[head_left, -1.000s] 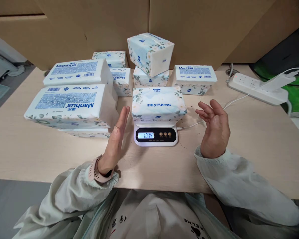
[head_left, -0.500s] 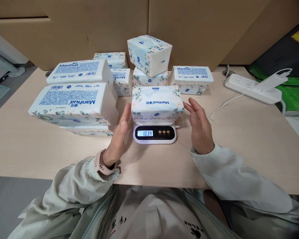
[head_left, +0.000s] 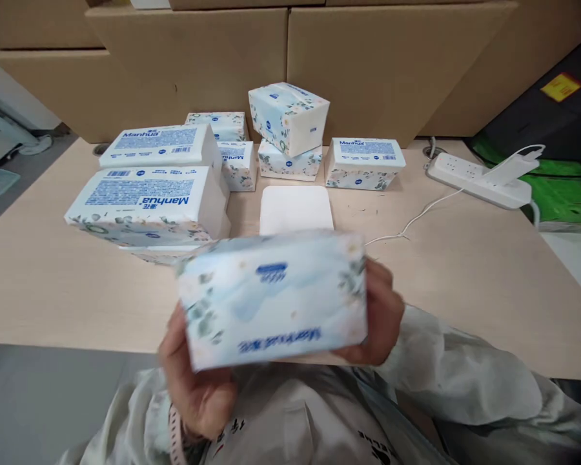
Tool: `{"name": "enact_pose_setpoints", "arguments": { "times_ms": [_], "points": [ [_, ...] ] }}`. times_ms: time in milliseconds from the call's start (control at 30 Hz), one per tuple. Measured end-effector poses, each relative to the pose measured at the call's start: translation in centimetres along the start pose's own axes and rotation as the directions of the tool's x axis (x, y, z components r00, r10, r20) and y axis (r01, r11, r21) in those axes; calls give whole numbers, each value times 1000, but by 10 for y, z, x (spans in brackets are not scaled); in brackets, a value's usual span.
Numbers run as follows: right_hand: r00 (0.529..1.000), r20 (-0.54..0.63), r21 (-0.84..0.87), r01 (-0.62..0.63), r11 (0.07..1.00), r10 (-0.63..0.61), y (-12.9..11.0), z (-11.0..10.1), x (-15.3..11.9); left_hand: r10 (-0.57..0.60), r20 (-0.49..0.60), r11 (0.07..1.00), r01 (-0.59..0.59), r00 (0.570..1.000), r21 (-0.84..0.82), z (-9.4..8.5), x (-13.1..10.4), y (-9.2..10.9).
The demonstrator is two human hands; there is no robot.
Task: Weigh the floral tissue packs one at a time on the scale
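A floral tissue pack [head_left: 275,300] is held up close to my body, slightly blurred by motion. My left hand [head_left: 193,374] grips its left end, and my right hand [head_left: 382,316] wraps round its right end. Behind it, the white top plate of a kitchen scale [head_left: 296,210] shows with nothing on it; the pack covers the scale's display. Stacked packs of the same brand [head_left: 140,197] stand to the left of the scale.
More tissue packs stand along the back, one tilted pack [head_left: 289,119] resting on another, and a single pack [head_left: 365,161] to its right. A white power strip [head_left: 479,181] with a cable [head_left: 428,210] lies at the right. Cardboard boxes [head_left: 198,71] line the table's far edge.
Both hands have closed on the tissue pack and lifted it off the scale, bringing it toward my body. The scale's plate is now uncovered, and the view has shifted slightly.
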State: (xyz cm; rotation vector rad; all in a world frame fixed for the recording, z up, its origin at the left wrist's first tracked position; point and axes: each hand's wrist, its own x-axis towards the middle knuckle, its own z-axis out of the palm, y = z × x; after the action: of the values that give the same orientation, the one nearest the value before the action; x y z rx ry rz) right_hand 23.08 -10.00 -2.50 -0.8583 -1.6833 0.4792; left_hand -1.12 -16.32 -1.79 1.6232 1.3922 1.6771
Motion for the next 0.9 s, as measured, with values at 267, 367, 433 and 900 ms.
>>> {"name": "enact_pose_setpoints", "arguments": {
  "times_ms": [267, 367, 433, 900],
  "points": [
    [883, 468, 142, -33, 989, -37, -27, 69, -4, -185, -412, 948, 273, 892, 166, -41, -9, -9],
    [769, 635, 73, -162, 984, 79, -27, 86, 10, -248, -368, 928, 329, 896, 177, -59, 8, -27],
    [735, 674, 54, -143, 988, 70, -26, 89, 19, -218, -315, 927, 297, 924, 231, -67, 21, -37],
    [883, -447, -315, -5, 949, -144, 115, -66, 76, -222, 312, 880, 327, 924, -344, 56, 76, 82]
  ]
}}
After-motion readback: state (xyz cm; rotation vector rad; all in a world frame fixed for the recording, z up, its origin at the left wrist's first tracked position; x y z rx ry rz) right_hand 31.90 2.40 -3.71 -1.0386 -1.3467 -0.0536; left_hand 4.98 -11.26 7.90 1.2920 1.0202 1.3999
